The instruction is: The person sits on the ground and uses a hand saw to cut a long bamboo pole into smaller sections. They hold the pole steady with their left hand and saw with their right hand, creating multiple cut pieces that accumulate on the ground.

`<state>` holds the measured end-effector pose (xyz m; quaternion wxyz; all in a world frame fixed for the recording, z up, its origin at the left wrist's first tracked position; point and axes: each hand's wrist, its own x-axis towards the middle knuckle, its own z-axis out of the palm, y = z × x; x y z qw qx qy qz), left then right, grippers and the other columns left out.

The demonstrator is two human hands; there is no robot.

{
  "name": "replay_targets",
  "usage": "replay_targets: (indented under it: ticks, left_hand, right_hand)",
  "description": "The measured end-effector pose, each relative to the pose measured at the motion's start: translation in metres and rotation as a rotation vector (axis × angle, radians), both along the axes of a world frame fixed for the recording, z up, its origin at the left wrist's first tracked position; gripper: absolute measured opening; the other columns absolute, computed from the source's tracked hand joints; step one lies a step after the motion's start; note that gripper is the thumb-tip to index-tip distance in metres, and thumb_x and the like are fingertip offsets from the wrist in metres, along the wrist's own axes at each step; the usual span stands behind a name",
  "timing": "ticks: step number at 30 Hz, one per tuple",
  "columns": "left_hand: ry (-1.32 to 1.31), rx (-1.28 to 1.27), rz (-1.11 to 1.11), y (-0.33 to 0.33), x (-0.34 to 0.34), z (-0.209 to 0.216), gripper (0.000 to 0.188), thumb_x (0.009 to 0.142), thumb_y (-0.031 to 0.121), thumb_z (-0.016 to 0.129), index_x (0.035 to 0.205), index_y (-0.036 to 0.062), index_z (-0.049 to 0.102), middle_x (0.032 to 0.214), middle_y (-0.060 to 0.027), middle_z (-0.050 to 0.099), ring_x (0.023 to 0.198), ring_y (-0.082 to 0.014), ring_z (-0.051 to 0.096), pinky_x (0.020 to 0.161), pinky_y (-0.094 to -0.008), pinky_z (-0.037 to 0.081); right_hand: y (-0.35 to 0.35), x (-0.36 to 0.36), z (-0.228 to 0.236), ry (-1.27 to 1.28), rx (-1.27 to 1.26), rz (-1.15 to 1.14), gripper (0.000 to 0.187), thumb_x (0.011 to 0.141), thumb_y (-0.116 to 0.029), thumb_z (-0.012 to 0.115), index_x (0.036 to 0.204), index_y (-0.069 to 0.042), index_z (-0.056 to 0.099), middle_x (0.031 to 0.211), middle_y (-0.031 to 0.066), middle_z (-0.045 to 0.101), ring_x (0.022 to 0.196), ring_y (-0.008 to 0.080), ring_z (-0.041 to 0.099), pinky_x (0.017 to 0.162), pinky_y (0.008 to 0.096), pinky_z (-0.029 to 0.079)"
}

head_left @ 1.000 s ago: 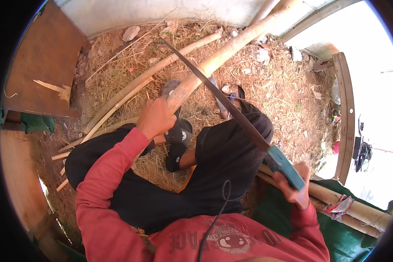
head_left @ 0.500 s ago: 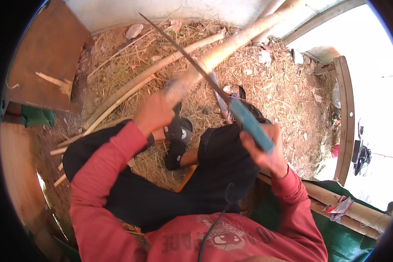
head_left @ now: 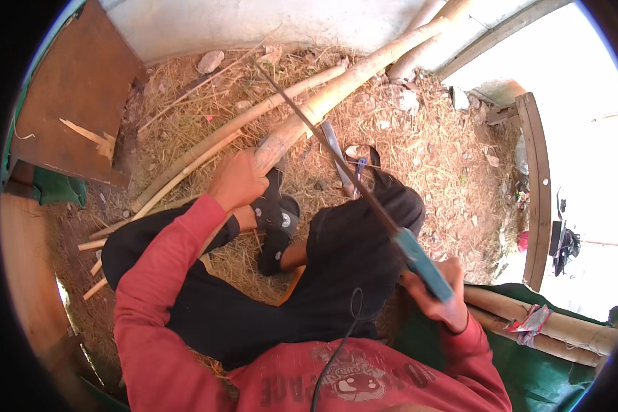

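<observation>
My left hand (head_left: 237, 180) grips the near end of a thick bamboo pole (head_left: 350, 79) that runs up toward the far right. My right hand (head_left: 438, 294) is closed on the teal handle of a handsaw (head_left: 336, 154). Its long thin blade slants up and left, crossing over the pole just beyond my left hand. I sit on the ground in black trousers (head_left: 336, 275) and a red long-sleeved shirt (head_left: 172, 275), one dark sandal (head_left: 275, 213) under the pole end.
Thinner bamboo poles (head_left: 206, 144) lie left of the thick one on straw-covered ground (head_left: 432, 158). A brown board (head_left: 75, 103) leans at the left. More bamboo (head_left: 556, 323) lies on green cloth at the right. A curved wooden piece (head_left: 537, 185) stands at the right.
The saw has swung: its blade tip moved right and down, and my right hand with the handle dropped back lower right. My left hand stays on the pole end.
</observation>
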<state>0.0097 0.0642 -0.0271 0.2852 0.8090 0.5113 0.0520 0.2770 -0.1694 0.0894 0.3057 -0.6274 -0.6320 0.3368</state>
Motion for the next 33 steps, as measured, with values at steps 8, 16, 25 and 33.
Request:
replay_targets:
  ticks: [8, 16, 25, 33]
  left_hand:
    - [-0.098, 0.016, -0.022, -0.002, 0.000, -0.004, 0.034, 0.069, 0.013, 0.066, 0.100, -0.0001, 0.067, 0.088, -0.0278, 0.067, 0.086, -0.0435, 0.066, 0.079, -0.0488, 0.053]
    - [-0.003, 0.024, 0.037, -0.002, 0.001, 0.002, 0.033, 0.068, 0.013, 0.067, 0.096, -0.0051, 0.066, 0.085, -0.0312, 0.066, 0.086, -0.0460, 0.066, 0.078, -0.0486, 0.053]
    - [0.040, 0.059, 0.015, -0.001, -0.004, -0.018, 0.039, 0.066, 0.019, 0.073, 0.090, -0.0095, 0.064, 0.079, -0.0306, 0.065, 0.079, -0.0449, 0.066, 0.072, -0.0469, 0.053]
    - [-0.025, -0.083, 0.083, 0.002, -0.012, 0.008, 0.032, 0.067, 0.012, 0.068, 0.095, -0.0033, 0.066, 0.086, -0.0289, 0.067, 0.086, -0.0442, 0.066, 0.079, -0.0482, 0.052]
  right_hand:
    - [0.075, -0.016, -0.030, 0.054, 0.051, -0.088, 0.011, 0.078, -0.004, 0.065, 0.070, -0.001, 0.058, 0.054, 0.0113, 0.047, 0.043, 0.0174, 0.046, 0.044, 0.0338, 0.036]
    - [0.018, -0.008, -0.013, -0.030, 0.007, -0.057, 0.010, 0.078, -0.001, 0.065, 0.071, -0.002, 0.058, 0.057, 0.0077, 0.048, 0.044, 0.0181, 0.045, 0.044, 0.0331, 0.035]
    - [-0.008, -0.001, -0.014, 0.057, -0.011, -0.129, 0.011, 0.076, -0.001, 0.063, 0.068, -0.001, 0.057, 0.054, 0.0058, 0.046, 0.042, 0.0153, 0.043, 0.043, 0.0294, 0.036]
    - [0.001, 0.013, -0.007, 0.090, -0.198, -0.098, 0.004, 0.080, 0.000, 0.063, 0.079, -0.001, 0.066, 0.058, 0.0057, 0.054, 0.048, 0.0130, 0.049, 0.046, 0.0304, 0.040]
